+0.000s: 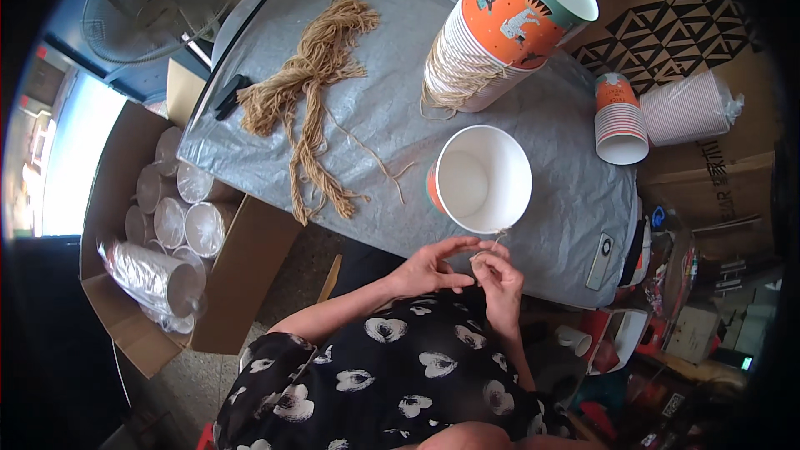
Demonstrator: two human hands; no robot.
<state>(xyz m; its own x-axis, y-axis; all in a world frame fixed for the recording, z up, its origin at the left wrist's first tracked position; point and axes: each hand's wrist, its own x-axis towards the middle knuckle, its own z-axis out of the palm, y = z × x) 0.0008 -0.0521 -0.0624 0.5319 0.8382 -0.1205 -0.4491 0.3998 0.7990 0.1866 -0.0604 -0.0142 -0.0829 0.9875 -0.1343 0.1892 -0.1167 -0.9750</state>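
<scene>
A white paper bucket (pixel 508 175) with an orange outside stands at the table's near edge, its open mouth facing up. Just below its rim, a thin piece of twine (pixel 500 239) runs down to my right hand (pixel 498 277), whose thumb and fingertips are pinched on it. My left hand (pixel 435 267) is beside it, thumb and fingers apart, with the fingertips close to the right hand's pinch. To the far left lies a loose bundle of tan twine (pixel 308 75), its strands trailing toward me.
A tall stack of orange and green buckets (pixel 517 21), wound with twine, leans at the back. Smaller cups (pixel 621 121) lie at right. A black-handled tool (pixel 232 96) touches the bundle. A white device (pixel 599 261) lies at the right edge. Left of the table, a carton (pixel 237 275) holds wrapped cups.
</scene>
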